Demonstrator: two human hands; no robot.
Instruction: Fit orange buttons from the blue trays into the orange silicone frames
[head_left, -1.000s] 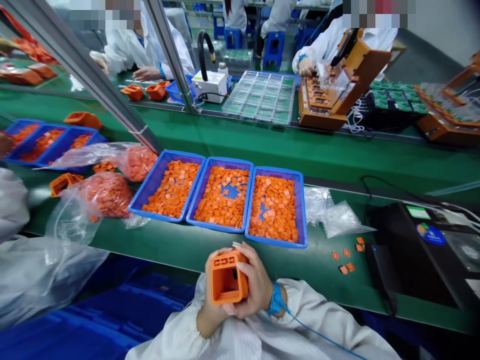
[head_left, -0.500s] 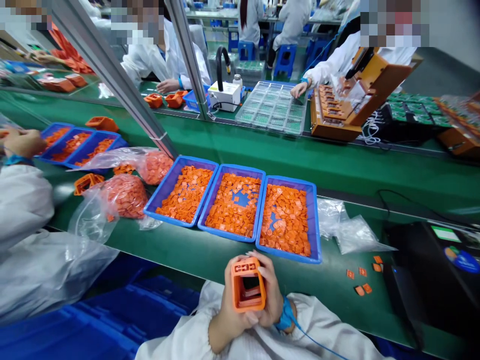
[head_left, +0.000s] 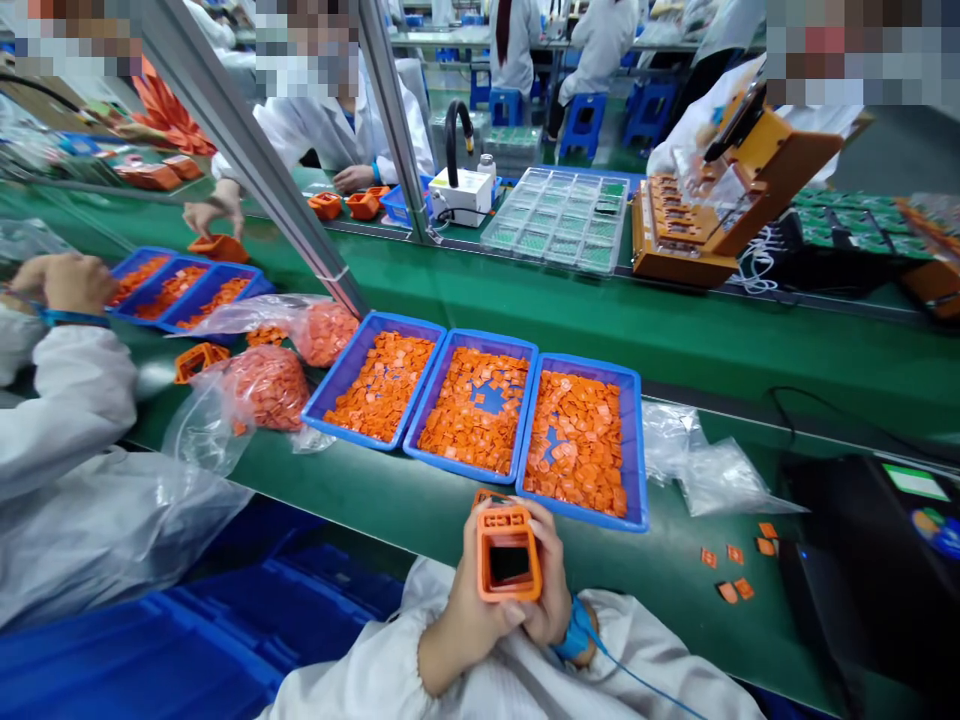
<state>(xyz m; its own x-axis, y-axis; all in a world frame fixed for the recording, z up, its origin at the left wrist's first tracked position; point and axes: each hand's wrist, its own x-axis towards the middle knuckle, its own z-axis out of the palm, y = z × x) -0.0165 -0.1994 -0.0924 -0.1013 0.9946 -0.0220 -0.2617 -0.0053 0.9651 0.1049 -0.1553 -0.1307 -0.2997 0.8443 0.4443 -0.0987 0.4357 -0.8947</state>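
Both the left hand point(head_left: 461, 612) and right hand point(head_left: 551, 592) have tipped the housing point(head_left: 509, 556) mouth-up, fingers wrapped tight around it, seemingly empty inside, trays point(head_left: 491, 397) at twelve o'clock.

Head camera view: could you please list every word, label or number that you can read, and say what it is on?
No text can be read.
Lit green display on the black machine: too blurred.
Round blue sticker beside it: too blurred.
Orange housing in the left hand and right hand: cut-outs only, no lettering visible.

Orange rectangular housing point(head_left: 510, 553) in both hands' grip, below three blue trays point(head_left: 480, 405).
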